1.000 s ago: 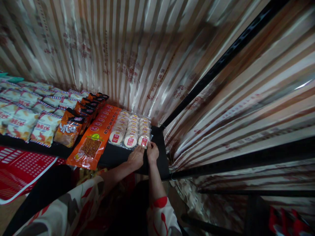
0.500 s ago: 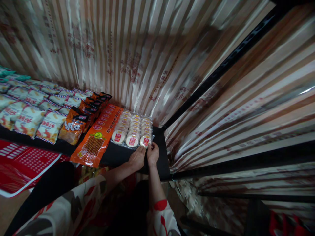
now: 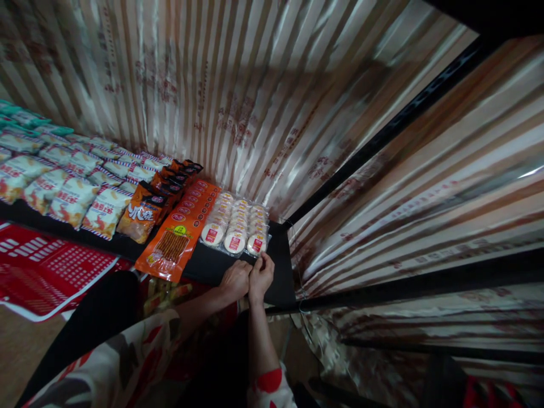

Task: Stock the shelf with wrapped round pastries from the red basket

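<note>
Three rows of clear-wrapped round white crackers (image 3: 234, 242) with red labels lie on the black shelf (image 3: 280, 277) in the head view. My left hand (image 3: 236, 280) is just in front of the middle and right rows, its fingers curled closed. Beside it, touching or nearly so, my right hand (image 3: 260, 276) is closed too, fingertips close to the front pack of the right row. Whatever the fingers of either hand hold, if anything, is hidden. Left of the crackers lies a long orange snack bag (image 3: 172, 246) with a window showing brown sticks.
Orange-and-black snack bags (image 3: 140, 215) and several white snack bags (image 3: 106, 209) fill the shelf leftward. A red plastic basket (image 3: 55, 283) sits below at left. A black metal post (image 3: 382, 133) and striped sheeting (image 3: 255, 73) enclose the back and right.
Both hands have drawn back slightly toward me from the front cracker packs, and their fingers have curled closer together. The view has shifted a little, bringing more of the left shelf in.
</note>
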Tool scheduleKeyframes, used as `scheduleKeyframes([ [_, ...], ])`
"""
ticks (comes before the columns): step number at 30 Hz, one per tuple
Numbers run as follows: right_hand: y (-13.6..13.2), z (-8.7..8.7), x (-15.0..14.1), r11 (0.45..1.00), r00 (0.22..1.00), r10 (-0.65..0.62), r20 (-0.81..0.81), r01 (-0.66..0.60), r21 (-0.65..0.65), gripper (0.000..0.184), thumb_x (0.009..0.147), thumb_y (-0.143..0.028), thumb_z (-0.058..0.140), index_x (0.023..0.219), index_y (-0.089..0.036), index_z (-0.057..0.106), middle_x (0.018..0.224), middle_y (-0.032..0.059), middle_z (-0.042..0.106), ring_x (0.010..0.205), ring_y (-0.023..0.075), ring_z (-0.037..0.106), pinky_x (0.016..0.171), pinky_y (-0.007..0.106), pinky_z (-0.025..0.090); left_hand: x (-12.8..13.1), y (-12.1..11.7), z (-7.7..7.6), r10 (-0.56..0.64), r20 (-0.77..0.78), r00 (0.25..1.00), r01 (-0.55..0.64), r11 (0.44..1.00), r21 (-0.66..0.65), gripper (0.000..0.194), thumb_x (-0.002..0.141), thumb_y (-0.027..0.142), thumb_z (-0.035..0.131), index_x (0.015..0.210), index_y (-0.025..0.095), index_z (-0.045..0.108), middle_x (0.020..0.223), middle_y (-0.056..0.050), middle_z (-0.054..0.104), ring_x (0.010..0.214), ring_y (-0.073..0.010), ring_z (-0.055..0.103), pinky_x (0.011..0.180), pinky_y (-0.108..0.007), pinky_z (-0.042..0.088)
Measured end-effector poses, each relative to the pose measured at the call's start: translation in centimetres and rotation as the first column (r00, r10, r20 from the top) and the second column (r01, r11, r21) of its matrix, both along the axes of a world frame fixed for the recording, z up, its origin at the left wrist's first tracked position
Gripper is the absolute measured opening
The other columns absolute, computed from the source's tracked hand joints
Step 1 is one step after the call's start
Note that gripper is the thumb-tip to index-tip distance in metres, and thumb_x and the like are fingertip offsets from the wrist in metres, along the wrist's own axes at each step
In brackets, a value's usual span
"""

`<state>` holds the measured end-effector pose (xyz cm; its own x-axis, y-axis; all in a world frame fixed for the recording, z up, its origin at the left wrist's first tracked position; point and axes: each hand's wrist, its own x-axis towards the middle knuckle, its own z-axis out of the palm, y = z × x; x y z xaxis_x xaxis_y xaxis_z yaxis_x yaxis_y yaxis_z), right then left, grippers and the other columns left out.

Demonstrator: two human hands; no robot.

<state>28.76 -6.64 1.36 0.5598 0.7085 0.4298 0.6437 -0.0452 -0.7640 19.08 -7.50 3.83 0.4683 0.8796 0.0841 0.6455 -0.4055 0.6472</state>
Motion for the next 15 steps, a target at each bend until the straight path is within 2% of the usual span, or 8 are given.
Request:
scheduleKeyframes([
  [6, -2.9, -0.4, -4.1, 0.994, 0.982, 0.106, -0.158, -0.108, -0.002, 0.031, 0.082, -0.027, 0.034, 0.095, -0.014, 0.059, 0.092, 0.009, 0.062, 0.082, 0.0163, 0.059, 0.079, 0.03, 0.044, -3.0, -2.2, -1.7, 0.003, 0.074, 0.997, -0.006, 0.999, 0.043, 0.021, 0.082, 0.015, 0.038, 0.088, 0.017, 0.058, 0.088, -0.006, 0.06, 0.088, -0.0171, 0.052, 0.084, -0.029, 0.042],
  [10, -5.2, -1.3, -7.1, 0.973, 0.956, 0.231, -0.183, -0.232, 0.014, 0.03, 0.082, -0.024, 0.032, 0.09, -0.015, 0.06, 0.082, 0.0059, 0.061, 0.072, 0.0138, 0.059, 0.073, 0.028, 0.046, -6.0, -4.5, -3.3, 0.023, 0.166, 0.986, -0.023, 1.0, 0.001, 0.022, 0.082, 0.015, 0.039, 0.087, 0.015, 0.06, 0.087, -0.008, 0.062, 0.085, -0.0175, 0.054, 0.082, -0.03, 0.044],
  [13, -7.2, -2.2, -9.4, 0.94, 0.929, 0.336, -0.154, -0.341, -0.007, 0.03, 0.082, -0.019, 0.031, 0.087, -0.017, 0.061, 0.084, 0.0058, 0.061, 0.075, 0.0136, 0.059, 0.075, 0.028, 0.046, -8.5, -6.2, -4.9, 0.016, 0.253, 0.967, -0.006, 0.999, -0.042, 0.024, 0.079, 0.014, 0.042, 0.095, 0.015, 0.06, 0.098, -0.009, 0.062, 0.095, -0.0175, 0.054, 0.088, -0.031, 0.043],
  [15, -8.4, -2.9, -10.8, 0.904, 0.901, 0.414, -0.131, -0.423, -0.057, 0.031, 0.08, -0.015, 0.032, 0.086, -0.017, 0.062, 0.087, 0.0064, 0.062, 0.083, 0.0148, 0.058, 0.079, 0.029, 0.045, -10.3, -7.1, -6.3, 0.036, 0.223, 0.974, -0.016, 0.996, -0.089, 0.028, 0.075, 0.013, 0.045, 0.099, 0.014, 0.06, 0.102, -0.01, 0.062, 0.099, -0.0187, 0.054, 0.091, -0.033, 0.042],
])
